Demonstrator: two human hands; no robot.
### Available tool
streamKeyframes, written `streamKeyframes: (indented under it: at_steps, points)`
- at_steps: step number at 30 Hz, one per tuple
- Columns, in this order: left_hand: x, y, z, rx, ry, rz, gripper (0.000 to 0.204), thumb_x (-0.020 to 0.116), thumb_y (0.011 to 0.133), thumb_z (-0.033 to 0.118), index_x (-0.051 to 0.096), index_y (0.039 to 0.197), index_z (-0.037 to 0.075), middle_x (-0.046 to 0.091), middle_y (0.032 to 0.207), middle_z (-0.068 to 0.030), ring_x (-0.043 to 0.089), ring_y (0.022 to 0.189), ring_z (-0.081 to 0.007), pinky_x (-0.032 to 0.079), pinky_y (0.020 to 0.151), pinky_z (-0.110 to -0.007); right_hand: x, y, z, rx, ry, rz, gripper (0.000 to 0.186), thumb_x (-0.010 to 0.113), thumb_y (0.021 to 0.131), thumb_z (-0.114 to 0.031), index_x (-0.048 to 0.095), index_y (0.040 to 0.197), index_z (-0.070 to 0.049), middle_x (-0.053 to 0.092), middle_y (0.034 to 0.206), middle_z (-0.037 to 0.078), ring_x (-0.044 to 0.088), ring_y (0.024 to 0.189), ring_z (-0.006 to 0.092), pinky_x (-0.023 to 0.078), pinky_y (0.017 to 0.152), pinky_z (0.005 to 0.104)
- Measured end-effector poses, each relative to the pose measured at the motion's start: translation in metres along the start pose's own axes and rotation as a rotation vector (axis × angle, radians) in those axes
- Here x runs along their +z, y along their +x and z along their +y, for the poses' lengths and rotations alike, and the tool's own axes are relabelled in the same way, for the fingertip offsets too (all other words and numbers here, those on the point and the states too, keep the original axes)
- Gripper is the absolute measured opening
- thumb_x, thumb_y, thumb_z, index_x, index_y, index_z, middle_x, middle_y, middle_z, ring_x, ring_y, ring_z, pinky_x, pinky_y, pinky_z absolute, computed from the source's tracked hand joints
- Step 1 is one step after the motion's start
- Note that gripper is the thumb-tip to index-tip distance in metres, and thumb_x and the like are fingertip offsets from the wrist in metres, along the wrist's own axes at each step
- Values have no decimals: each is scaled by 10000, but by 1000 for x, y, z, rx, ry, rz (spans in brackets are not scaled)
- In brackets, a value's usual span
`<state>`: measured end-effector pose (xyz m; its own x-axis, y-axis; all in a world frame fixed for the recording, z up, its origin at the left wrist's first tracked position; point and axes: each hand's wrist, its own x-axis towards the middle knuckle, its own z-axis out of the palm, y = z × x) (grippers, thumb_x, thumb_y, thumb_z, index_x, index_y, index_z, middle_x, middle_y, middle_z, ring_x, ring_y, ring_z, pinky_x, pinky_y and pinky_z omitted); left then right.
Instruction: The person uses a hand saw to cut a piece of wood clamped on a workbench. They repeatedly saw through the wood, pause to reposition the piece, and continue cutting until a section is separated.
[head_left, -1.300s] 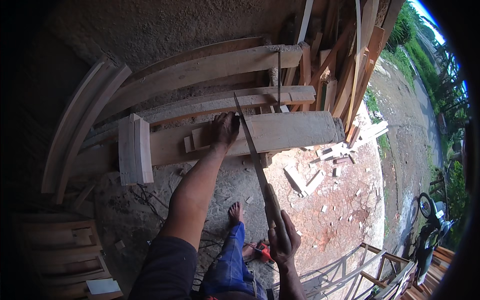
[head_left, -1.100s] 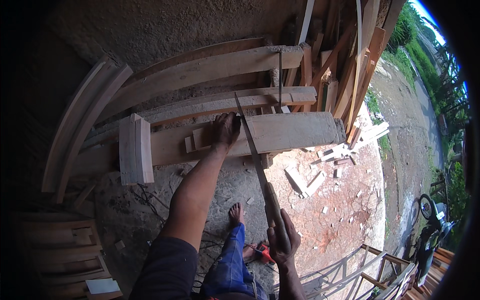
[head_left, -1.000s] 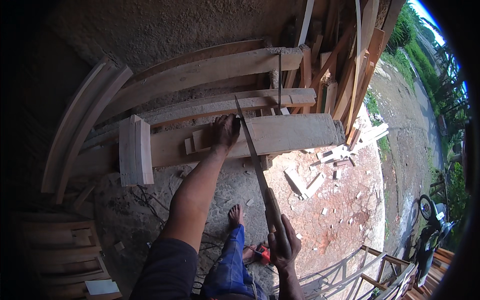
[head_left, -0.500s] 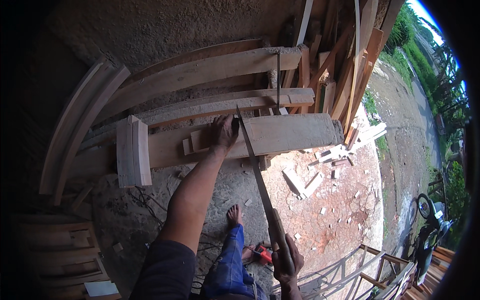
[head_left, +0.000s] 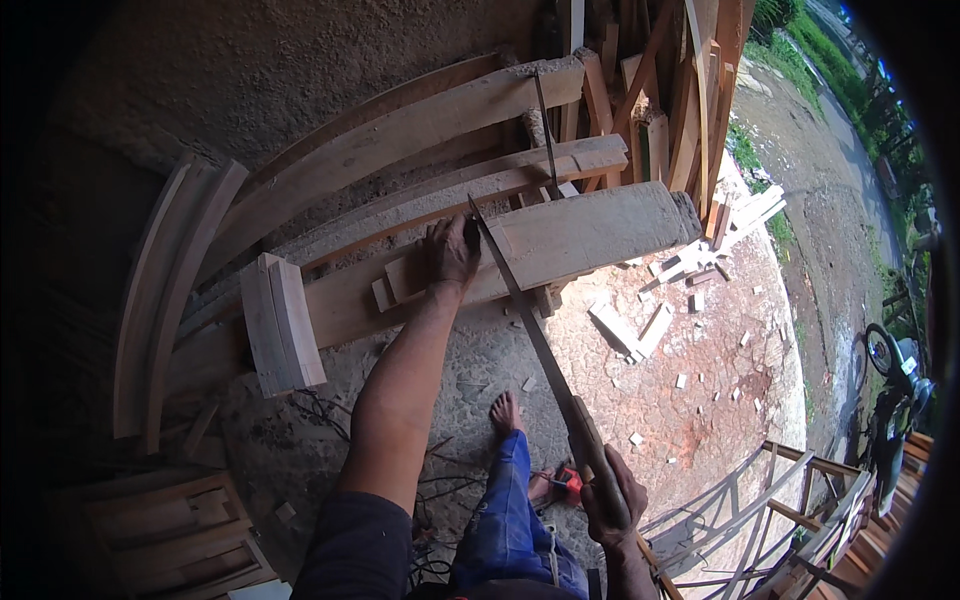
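My right hand point(head_left: 612, 500) is closed around the wooden handle of a handsaw point(head_left: 530, 318), whose long dark blade slants up and left. Near its tip, the blade lies across a small strip of wood point(head_left: 405, 277) on a thick plank bench point(head_left: 610, 232). My left hand point(head_left: 455, 248) is closed over that strip, just left of the blade, holding it against the bench. The fingertips of my left hand are partly hidden. How deep the blade sits in the wood cannot be made out.
Short boards point(head_left: 283, 325) lie across the bench's left part. Beyond it are long planks point(head_left: 400, 135), and leaning lumber point(head_left: 650, 120) stands at the far right. Offcuts point(head_left: 632, 335) litter the floor. A red power tool point(head_left: 570, 483) sits by my feet; a motorcycle point(head_left: 895, 390) is outside.
The view has turned, so the bench now slants more. The saw handle and my right hand have shifted right in view. My left hand stays on the wood strip.
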<state>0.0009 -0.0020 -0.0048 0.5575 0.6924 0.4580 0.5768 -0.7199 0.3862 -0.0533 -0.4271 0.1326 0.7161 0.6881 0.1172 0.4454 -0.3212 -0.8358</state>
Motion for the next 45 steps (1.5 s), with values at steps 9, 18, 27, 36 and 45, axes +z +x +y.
streamKeyframes:
  at_steps: [9, 18, 27, 36, 45]
  points:
    - [2, 3, 0, -55, 19, -154, 226, 536, 951, 299, 613, 918, 89, 674, 940, -155, 627, 939, -387, 469, 825, -561, 67, 116, -4, 94, 258, -4, 546, 726, 869, -110, 535, 1374, -28, 676, 1194, 190, 694, 1032, 250, 530, 879, 329]
    - [-2, 1, 0, -51, -7, -86, 200, 551, 924, 274, 601, 895, 83, 669, 949, -155, 608, 988, -377, 471, 837, -532, 17, 1, 6, -61, 39, 25, 563, 748, 834, -132, 549, 1340, 16, 706, 1123, 201, 731, 960, 285, 572, 826, 360]
    - [5, 8, -5, -78, -15, -69, 167, 554, 909, 238, 589, 880, 78, 661, 922, -170, 609, 940, -394, 465, 813, -552, 55, 56, 15, 28, 85, 21, 531, 728, 868, -137, 549, 1355, -21, 695, 1149, 188, 715, 958, 253, 552, 818, 337]
    - [20, 3, -14, -10, -125, -24, 176, 596, 884, 264, 591, 887, 89, 660, 950, -169, 601, 926, -409, 450, 781, -556, 46, 83, 11, 3, 113, 42, 566, 749, 844, -105, 551, 1372, -57, 719, 1093, 181, 730, 925, 224, 559, 794, 320]
    - [8, -10, 21, 29, -65, -54, 135, 624, 850, 195, 614, 844, 61, 668, 900, -159, 615, 936, -367, 468, 822, -500, 83, 77, 23, 122, 127, 59, 545, 719, 883, -130, 528, 1380, -16, 682, 1197, 179, 681, 1081, 234, 532, 898, 339]
